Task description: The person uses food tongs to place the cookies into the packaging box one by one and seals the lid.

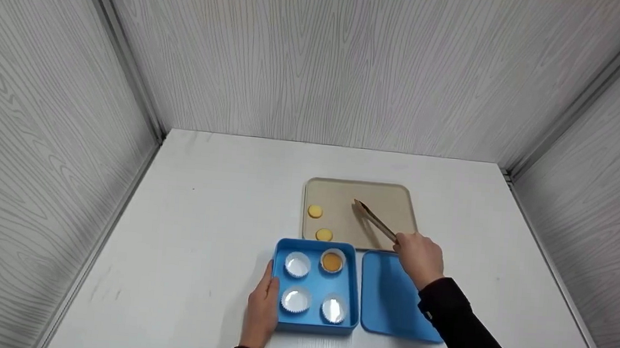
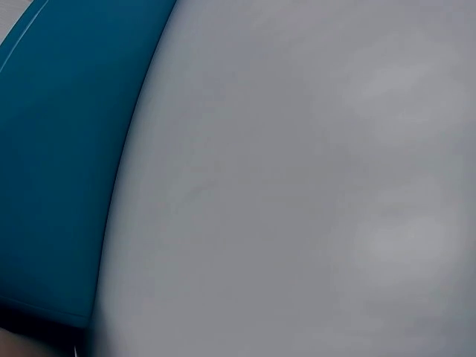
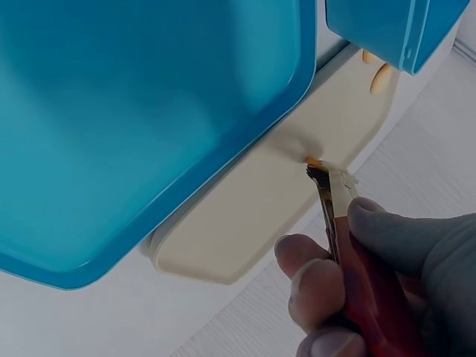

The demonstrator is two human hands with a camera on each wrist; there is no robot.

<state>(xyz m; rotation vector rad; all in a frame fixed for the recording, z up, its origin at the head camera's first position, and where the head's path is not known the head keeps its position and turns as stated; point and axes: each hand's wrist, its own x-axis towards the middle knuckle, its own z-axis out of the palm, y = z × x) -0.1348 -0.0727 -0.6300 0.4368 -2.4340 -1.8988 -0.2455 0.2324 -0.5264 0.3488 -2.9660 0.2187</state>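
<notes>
My right hand [image 1: 419, 259] grips a pair of tongs [image 1: 377, 222] over the beige tray [image 1: 380, 193]. In the right wrist view, thumb and fingers close around the tongs' reddish handle [image 3: 375, 297]. A small yellow-orange piece [image 3: 312, 161] shows at the tips; how it is held is too small to tell. Two round yellow cookies [image 1: 315, 211] lie at the tray's left side. My left hand [image 1: 262, 308] lies along the left wall of a blue box [image 1: 313, 327], its fingers fairly straight. Inside stand several white paper cups [image 1: 298, 265]; the back right one holds an orange-brown cookie [image 1: 331, 262].
A flat blue lid [image 1: 393, 308] lies right of the box, partly under my right forearm. The box stands against the tray's front edge. White tabletop [image 1: 219, 205] surrounds these things, with grey wood-grain panels [image 1: 340, 66] behind and at both sides.
</notes>
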